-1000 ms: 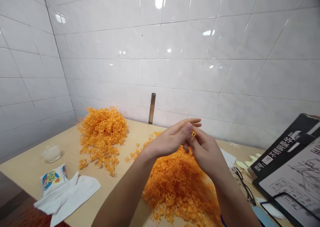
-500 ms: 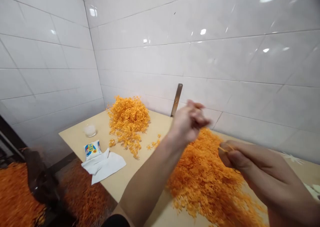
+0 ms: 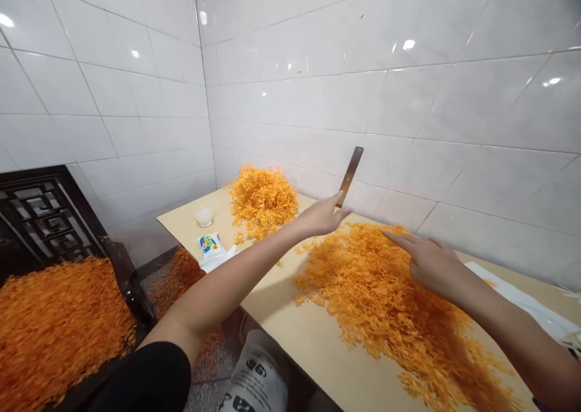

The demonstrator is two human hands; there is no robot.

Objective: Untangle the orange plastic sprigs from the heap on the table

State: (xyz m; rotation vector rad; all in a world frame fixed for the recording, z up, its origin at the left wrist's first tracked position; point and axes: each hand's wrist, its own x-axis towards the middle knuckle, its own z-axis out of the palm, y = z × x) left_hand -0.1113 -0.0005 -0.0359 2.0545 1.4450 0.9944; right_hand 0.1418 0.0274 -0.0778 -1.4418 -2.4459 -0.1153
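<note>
Left hand (image 3: 323, 216): hovering near orange pile (image 3: 367, 291), left side; grip unclear;
Right hand (image 3: 433, 264): pointing forefinger over pile; grip unclear

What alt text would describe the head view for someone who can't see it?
A person's left hand and right hand are at the far edge of a large orange heap on a table. To the left are a smaller heap, a packet, a cup and a chair piled with orange pieces.
</note>
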